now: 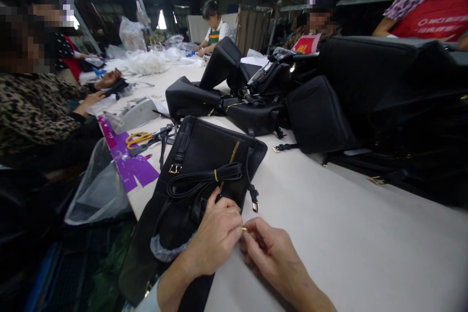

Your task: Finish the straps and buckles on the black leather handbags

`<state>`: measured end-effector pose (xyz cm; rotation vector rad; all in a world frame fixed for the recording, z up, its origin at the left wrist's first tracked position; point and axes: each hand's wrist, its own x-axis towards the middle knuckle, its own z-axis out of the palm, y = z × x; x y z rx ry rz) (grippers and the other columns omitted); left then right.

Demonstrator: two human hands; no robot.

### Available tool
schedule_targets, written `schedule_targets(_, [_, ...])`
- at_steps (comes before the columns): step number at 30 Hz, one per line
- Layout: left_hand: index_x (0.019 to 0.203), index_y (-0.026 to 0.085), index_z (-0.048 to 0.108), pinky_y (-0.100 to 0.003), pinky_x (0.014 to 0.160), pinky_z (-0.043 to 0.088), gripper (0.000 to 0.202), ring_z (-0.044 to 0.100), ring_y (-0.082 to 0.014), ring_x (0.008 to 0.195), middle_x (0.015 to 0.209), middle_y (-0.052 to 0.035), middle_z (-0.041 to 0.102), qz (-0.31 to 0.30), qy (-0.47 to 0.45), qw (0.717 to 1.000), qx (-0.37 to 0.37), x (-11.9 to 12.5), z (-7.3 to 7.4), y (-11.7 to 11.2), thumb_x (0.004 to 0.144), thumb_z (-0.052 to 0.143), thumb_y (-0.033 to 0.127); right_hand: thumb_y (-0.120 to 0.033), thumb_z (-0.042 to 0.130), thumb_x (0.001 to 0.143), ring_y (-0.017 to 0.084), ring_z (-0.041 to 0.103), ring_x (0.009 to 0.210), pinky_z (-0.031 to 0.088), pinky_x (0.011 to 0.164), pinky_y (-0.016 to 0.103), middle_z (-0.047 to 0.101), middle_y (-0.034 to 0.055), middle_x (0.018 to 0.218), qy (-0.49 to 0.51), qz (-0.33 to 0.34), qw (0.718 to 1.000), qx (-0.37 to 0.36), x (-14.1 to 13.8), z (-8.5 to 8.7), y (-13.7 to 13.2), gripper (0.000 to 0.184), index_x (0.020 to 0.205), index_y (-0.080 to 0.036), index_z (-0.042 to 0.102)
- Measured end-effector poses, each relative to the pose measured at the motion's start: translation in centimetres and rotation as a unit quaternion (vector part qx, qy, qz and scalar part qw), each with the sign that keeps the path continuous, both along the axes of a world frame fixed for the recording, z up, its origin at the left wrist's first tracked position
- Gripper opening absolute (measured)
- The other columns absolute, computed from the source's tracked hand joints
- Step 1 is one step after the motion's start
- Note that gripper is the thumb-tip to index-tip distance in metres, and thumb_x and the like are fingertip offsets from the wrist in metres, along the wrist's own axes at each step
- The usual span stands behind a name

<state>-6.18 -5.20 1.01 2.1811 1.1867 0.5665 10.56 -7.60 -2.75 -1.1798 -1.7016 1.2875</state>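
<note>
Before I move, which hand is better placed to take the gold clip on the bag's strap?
Probably your left hand: it lies on the black bag, close to the clip, while your right hand pinches the small gold piece.

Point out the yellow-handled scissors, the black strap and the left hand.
yellow-handled scissors [138, 140], head view, handle loops
black strap [204, 180], head view, middle of the coil
left hand [215, 236], head view, back of the hand

left hand [215, 236], right hand [272, 253], curled fingers [256, 234] nearly meeting
</note>
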Motion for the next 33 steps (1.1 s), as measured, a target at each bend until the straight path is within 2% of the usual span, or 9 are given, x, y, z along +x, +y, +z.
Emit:
schedule_targets(7, [0.065, 0.019, 0.047, -0.045, 0.116, 0.005, 0.022, 0.052, -0.0163, 0.098, 0.075, 0.0020, 0.056, 0.004, 0.006, 1.000, -0.008, 0.12, 0.04, 0.21, 0.085, 0.040, 0.017, -0.030, 0.039, 0.095, 0.011, 0.055, 0.045, 0.047, 0.046, 0.021, 0.061, -0.0030, 0.060, 0.002, 0.027, 0.999, -0.035, 0.49, -0.15, 0.07, 0.019, 0.085, -0.021, 0.052])
schedule_targets(13, [0.063, 0.020, 0.046, -0.046, 0.116, 0.005, 0.024, 0.053, -0.0170, 0.098, 0.073, 0.0019, 0.057, 0.012, 0.004, 1.000, -0.015, 0.30, 0.04, 0.28, 0.085, 0.039, 0.018, -0.026, 0.034, 0.097, 0.012, 0.058, 0.049, 0.048, 0.053, 0.022, 0.059, -0.0040, 0.060, -0.043, 0.036, 0.998, 0.008, 0.46, 0.04, 0.17, 0.018, 0.089, -0.023, 0.050])
schedule_targets(17, [0.061, 0.020, 0.046, -0.047, 0.116, 0.004, 0.023, 0.053, -0.0169, 0.098, 0.071, 0.0021, 0.057, 0.019, 0.006, 0.999, -0.032, 0.36, 0.22, 0.35, 0.082, 0.040, 0.017, -0.024, 0.034, 0.096, 0.011, 0.057, 0.048, 0.047, 0.052, 0.022, 0.056, -0.0053, 0.058, -0.060, 0.031, 0.998, 0.020, 0.49, -0.16, 0.54, 0.017, 0.088, -0.023, 0.049])
schedule_targets(22, [0.058, 0.020, 0.046, -0.049, 0.117, 0.004, 0.023, 0.055, -0.0172, 0.097, 0.072, 0.0017, 0.060, 0.035, 0.006, 0.998, -0.048, 0.68, 0.26, 0.66, 0.080, 0.039, 0.016, -0.032, 0.032, 0.097, 0.011, 0.053, 0.045, 0.043, 0.042, 0.020, 0.058, -0.0027, 0.064, -0.019, 0.018, 0.999, -0.038, 0.68, 0.25, 0.69, 0.024, 0.088, -0.022, 0.052])
schedule_targets(27, [0.058, 0.020, 0.045, -0.050, 0.116, 0.006, 0.025, 0.055, -0.0175, 0.098, 0.072, 0.0015, 0.060, 0.032, 0.029, 0.998, -0.043, 0.94, 0.04, 0.80, 0.083, 0.039, 0.016, -0.029, 0.044, 0.095, 0.013, 0.056, 0.057, 0.046, 0.058, 0.024, 0.059, -0.0024, 0.065, -0.037, -0.002, 0.995, 0.089, 0.43, 0.64, 0.48, 0.015, 0.095, -0.022, 0.057])
schedule_targets(30, [0.063, 0.019, 0.049, -0.049, 0.117, 0.004, 0.026, 0.053, -0.0167, 0.102, 0.079, 0.0010, 0.061, 0.007, 0.046, 0.998, -0.035, 0.60, 0.27, 0.71, 0.085, 0.038, 0.013, -0.028, 0.043, 0.096, 0.012, 0.057, 0.053, 0.045, 0.056, 0.023, 0.059, -0.0029, 0.062, -0.041, 0.000, 0.995, 0.085, 0.37, 0.31, 0.47, 0.016, 0.090, -0.022, 0.057])
schedule_targets(33, [0.069, 0.020, 0.054, -0.049, 0.118, 0.002, 0.023, 0.051, -0.0161, 0.106, 0.085, 0.0010, 0.061, -0.019, 0.057, 0.997, -0.047, 0.13, 0.87, 0.67, 0.086, 0.041, 0.012, -0.029, 0.042, 0.098, 0.012, 0.061, 0.055, 0.048, 0.057, 0.022, 0.064, -0.0013, 0.066, -0.036, 0.019, 0.997, 0.062, 0.60, 0.09, 0.41, 0.018, 0.093, -0.021, 0.057])
